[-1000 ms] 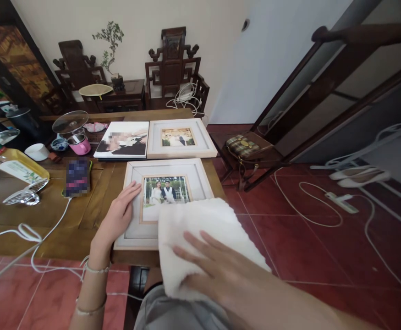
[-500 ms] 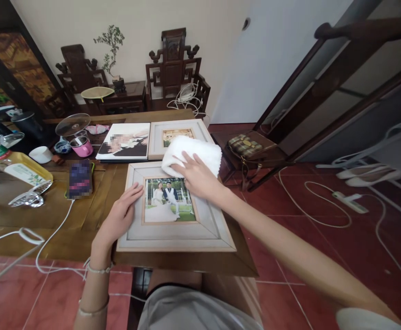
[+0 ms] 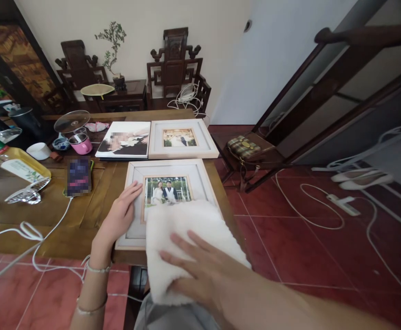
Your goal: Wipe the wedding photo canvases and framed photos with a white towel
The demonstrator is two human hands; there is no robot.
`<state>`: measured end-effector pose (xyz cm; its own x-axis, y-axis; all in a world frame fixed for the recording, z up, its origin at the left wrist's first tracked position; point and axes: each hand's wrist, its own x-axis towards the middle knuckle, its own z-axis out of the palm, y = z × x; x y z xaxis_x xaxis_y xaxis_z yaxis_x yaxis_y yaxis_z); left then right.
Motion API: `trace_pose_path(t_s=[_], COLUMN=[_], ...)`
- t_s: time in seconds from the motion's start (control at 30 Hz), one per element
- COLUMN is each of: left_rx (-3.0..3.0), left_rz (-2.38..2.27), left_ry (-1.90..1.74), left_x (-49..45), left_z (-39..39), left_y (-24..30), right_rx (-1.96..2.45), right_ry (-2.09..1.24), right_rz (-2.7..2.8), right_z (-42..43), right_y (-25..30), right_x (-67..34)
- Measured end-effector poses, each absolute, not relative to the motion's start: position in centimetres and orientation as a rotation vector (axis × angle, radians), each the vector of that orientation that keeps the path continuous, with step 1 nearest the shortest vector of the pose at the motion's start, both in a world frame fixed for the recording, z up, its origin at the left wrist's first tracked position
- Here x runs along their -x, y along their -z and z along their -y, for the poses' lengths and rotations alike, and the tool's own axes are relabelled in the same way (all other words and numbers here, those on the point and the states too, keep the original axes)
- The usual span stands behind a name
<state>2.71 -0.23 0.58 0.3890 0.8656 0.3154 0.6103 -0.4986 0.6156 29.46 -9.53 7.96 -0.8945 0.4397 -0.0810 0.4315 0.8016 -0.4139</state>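
A light-coloured picture frame [image 3: 136, 167] with a photo of two people lies flat at the table's front right. My left hand [image 3: 119, 213] rests its outstretched fingers on the frame's left border, over the rim. A thick white cloth [image 3: 200, 213] covers the frame's lower right part and extends past the table's front edge. My right hand [image 3: 200, 270] is on the cloth, its fingers spread over the top and its thumb near the lower edge. Behind, a second picture frame [image 3: 205, 137] lies beside a photo panel [image 3: 128, 130].
On the table's left lie a phone [image 3: 79, 176] with a white cable, a clear hair claw [image 3: 28, 192], a bottle of yellow liquid [image 3: 24, 162] and a pink mug [image 3: 80, 144]. A chair to the right bears a checked bag [image 3: 243, 147]. Cables run over the red floor.
My right hand has drawn the cloth from the frame's far right corner toward me, over its lower right part. The back frame's picture is uncovered. My left hand stays put.
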Motion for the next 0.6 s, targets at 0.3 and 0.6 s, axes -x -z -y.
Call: trace_pose_path(t_s=[0.3,0.6], left_rx=[-2.245,-2.232], left_rz=[-1.271,-1.265], left_ry=[-0.844,-0.879], left_x=[-2.6,-2.6], left_z=[0.2,0.3], left_y=[-0.7,-0.6], right_rx=[1.048,1.139], right_ry=[-0.224,-0.004], right_rz=[2.773,2.784], right_z=[-0.8,-5.1], right_y=[-4.1,-3.7], right_x=[-27.5,-25.5])
